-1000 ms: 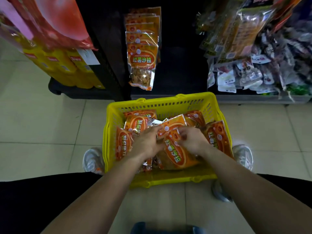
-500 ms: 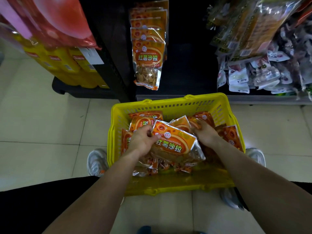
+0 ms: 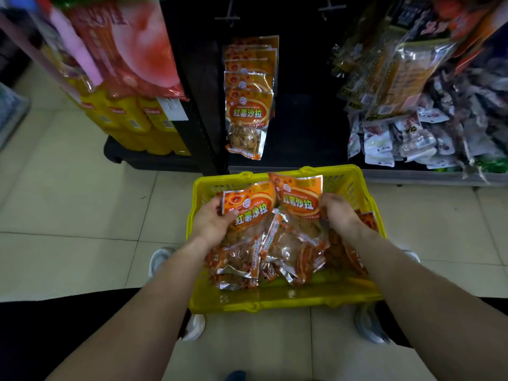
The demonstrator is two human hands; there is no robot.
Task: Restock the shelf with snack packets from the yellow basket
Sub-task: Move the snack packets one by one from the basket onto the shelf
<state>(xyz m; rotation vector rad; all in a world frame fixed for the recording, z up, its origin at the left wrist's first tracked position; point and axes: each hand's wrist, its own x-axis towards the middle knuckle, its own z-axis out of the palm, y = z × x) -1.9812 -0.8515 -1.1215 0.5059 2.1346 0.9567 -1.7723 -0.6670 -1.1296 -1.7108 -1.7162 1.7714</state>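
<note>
left grip [image 3: 211, 219], right grip [image 3: 337, 213] curled; arms outstretched.

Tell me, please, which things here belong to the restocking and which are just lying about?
Job: yellow plastic basket; orange foil snack packet in left hand; second orange packet in right hand; matching packets hanging on the shelf.
Lying about: yellow cartons at left; red bags above them; white pouches at right.

A dark shelving unit [image 3: 302, 119] stands on a pale tiled floor [image 3: 68, 202] with thin grey grout lines. Left of the unit, a low black platform [image 3: 143, 160] carries yellow cartons [image 3: 129, 119] under hanging red bags [image 3: 132, 50]. Right of it, a grey ledge [image 3: 412, 176] holds heaped small packets [image 3: 398, 138]. The unit's recess is dim, the floor brighter.
</note>
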